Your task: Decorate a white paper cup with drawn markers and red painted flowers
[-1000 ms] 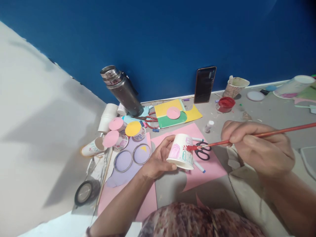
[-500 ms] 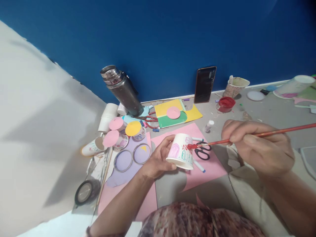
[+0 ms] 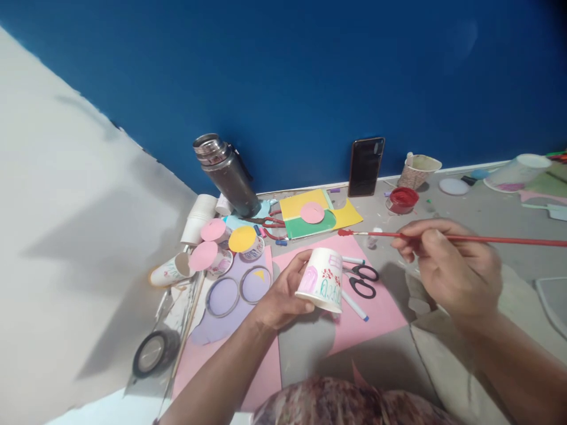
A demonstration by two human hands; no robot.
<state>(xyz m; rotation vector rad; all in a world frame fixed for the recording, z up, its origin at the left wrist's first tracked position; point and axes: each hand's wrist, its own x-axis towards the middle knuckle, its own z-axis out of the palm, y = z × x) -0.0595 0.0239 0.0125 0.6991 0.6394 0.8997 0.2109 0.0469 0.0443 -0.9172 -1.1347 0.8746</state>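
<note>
The left hand (image 3: 283, 298) is holding a white paper cup (image 3: 322, 278) upside down, just above the pink paper (image 3: 376, 310) that is lying on the floor (image 3: 478, 206). The right hand (image 3: 447, 268) is holding a thin paintbrush (image 3: 443, 237) almost level, and its red tip (image 3: 343, 232) is hanging above the cup, clearly apart from it.

To paint this cup well, I think the left hand should be keeping the cup steady and turning the drawn side up toward the brush, and the right hand should be bringing the tip down slowly, touching only lightly, so the small red marks are not running into the pink arch and the green drawings beside them. The brush should be carrying little paint. The red paint dish (image 3: 402, 199) is standing near the wall (image 3: 310, 88), beside the dark phone (image 3: 365, 166).

The fingers of the left hand are curled about halfway and are closing around the side of the cup, with the thumb lying along the wall of the cup. The fingers of the right hand are pinched tight on the brush handle, near its front half. Black scissors (image 3: 363, 280) and a marker (image 3: 354, 306) are lying on the pink paper just beside the cup.
</note>
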